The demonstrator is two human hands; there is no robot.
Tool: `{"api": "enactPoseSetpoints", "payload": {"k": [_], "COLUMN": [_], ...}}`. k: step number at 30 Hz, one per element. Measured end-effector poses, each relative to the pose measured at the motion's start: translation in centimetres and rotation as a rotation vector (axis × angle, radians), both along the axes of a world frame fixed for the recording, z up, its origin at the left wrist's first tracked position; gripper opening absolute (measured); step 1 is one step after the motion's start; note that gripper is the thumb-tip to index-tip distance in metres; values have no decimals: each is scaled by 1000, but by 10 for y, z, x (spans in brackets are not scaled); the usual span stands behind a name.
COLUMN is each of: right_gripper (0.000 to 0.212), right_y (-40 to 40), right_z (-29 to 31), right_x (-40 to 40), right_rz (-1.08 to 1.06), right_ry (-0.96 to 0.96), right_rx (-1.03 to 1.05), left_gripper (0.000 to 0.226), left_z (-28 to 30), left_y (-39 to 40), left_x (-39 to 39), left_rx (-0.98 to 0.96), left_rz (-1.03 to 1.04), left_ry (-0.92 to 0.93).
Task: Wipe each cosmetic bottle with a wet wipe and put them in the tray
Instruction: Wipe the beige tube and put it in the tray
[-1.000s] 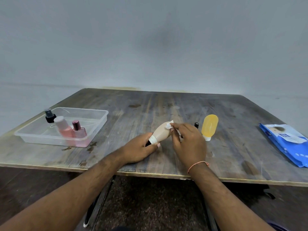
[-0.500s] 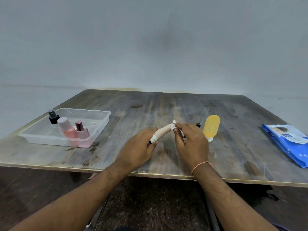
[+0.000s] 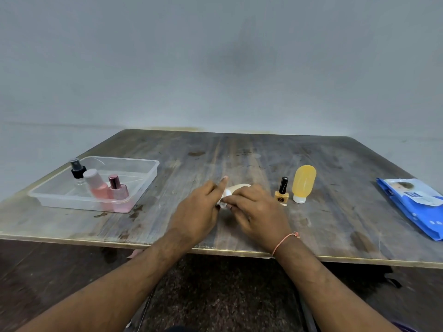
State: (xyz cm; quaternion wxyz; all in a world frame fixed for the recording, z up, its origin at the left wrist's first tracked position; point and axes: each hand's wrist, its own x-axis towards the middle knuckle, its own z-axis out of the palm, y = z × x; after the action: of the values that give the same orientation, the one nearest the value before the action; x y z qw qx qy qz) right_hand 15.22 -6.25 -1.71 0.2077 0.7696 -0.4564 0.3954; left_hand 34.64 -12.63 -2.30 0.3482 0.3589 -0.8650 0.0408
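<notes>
both hands met over near-middle of table. left hand gripped beige tube, index finger raised. right hand pinched wet wipe against tube. tray at left held three bottles.

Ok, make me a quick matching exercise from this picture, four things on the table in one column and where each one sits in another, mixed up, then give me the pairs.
Things:
1. black-capped spray bottle
2. orange nail polish bottle
3. blue wet wipe pack
4. beige tube

Places:
A. held between both hands
B. far right of the table
C. in the clear tray
D. standing just left of the yellow bottle

Pairs: 1-C, 2-D, 3-B, 4-A
</notes>
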Motion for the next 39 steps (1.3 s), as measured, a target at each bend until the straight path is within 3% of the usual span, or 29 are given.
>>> {"api": "enactPoseSetpoints", "payload": {"k": [13,20,29,39], "right_gripper": [11,15,19,14], "right_y": [-1,-4,0,6], "right_z": [3,2,5,7], "right_x": [0,-6,-5,0], "right_rz": [-302,-431,-29,67], "right_ry": [-203,-337,-253,-235], "right_rx": [17,139,248,222], "left_gripper": [76,78,75,79], "left_z": [1,2,0,4], "left_y": [3,4,2,1], "left_x": [0,0,0,3], "left_rx": [-73,-100,-105,61], "left_rz": [0,2,6,26], "left_ry": [0,-9,-20,69]}}
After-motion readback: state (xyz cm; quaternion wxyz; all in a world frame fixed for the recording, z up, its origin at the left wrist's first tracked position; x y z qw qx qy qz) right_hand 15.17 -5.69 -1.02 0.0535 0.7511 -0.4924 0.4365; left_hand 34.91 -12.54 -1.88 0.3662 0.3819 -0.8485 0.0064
